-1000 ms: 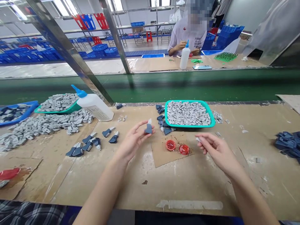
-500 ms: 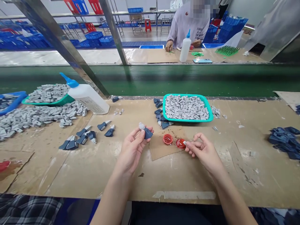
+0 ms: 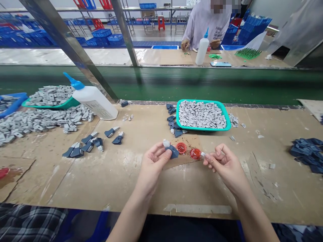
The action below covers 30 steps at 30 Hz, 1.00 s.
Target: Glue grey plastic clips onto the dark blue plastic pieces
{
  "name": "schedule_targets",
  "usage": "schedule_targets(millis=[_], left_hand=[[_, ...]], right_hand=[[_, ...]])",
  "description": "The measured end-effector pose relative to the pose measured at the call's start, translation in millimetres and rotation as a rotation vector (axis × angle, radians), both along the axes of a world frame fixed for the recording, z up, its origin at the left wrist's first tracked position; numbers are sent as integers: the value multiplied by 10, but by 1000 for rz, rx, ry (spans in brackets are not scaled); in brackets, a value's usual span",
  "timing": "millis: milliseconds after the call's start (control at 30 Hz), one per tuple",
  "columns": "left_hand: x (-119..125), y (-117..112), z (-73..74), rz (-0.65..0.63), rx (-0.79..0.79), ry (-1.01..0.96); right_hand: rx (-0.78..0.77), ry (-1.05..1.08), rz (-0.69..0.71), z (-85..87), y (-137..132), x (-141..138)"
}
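Observation:
Between the thumb and fingers of my left hand is a dark blue plastic piece with a whitish tip. My right hand pinches a small light-grey plastic piece, close beside the right one of two red caps. That right cap and the left cap hold a shiny liquid and rest on a cardboard scrap. Behind them stands a teal tray heaped with small grey pieces. Dark blue pieces lie along its left side.
Left on the bench are joined blue-and-grey pieces, a leaning white bottle with a blue nozzle, and a grey heap. More dark blue pieces are piled at right. Beyond the green belt sits a co-worker.
My left hand has moved right, bringing the dark blue piece near the left red cap. My right hand has shifted slightly right, still pinching the small grey piece. The view has tilted a little.

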<state>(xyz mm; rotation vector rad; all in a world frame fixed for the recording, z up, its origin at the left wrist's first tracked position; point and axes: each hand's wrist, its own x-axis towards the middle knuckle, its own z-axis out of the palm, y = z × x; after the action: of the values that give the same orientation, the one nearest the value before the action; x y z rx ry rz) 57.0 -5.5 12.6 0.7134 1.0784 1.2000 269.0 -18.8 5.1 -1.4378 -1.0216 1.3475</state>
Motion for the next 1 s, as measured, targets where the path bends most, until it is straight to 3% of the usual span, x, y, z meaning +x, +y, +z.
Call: schedule_targets(millis=[167, 300, 467, 700, 833, 933, 1000], left_hand=[[246, -83, -2, -106, 25, -39], [334, -104, 45, -150, 48, -63], [330, -110, 94, -180, 78, -54], [335, -129, 49, -199, 113, -12], [297, -110, 105, -275, 80, -18], [224, -82, 156, -287, 75, -5], [115, -51, 142, -235, 104, 54]], right_hand=[[10, 55, 55, 242, -83, -62], [8, 72, 133, 323, -89, -139], [-21, 46, 201, 324, -73, -168], [-77, -49, 294, 257, -65, -138], [-70, -81, 313, 324, -31, -187], [-55, -106, 381, 393, 125, -140], [5, -250, 323, 392, 346, 2]])
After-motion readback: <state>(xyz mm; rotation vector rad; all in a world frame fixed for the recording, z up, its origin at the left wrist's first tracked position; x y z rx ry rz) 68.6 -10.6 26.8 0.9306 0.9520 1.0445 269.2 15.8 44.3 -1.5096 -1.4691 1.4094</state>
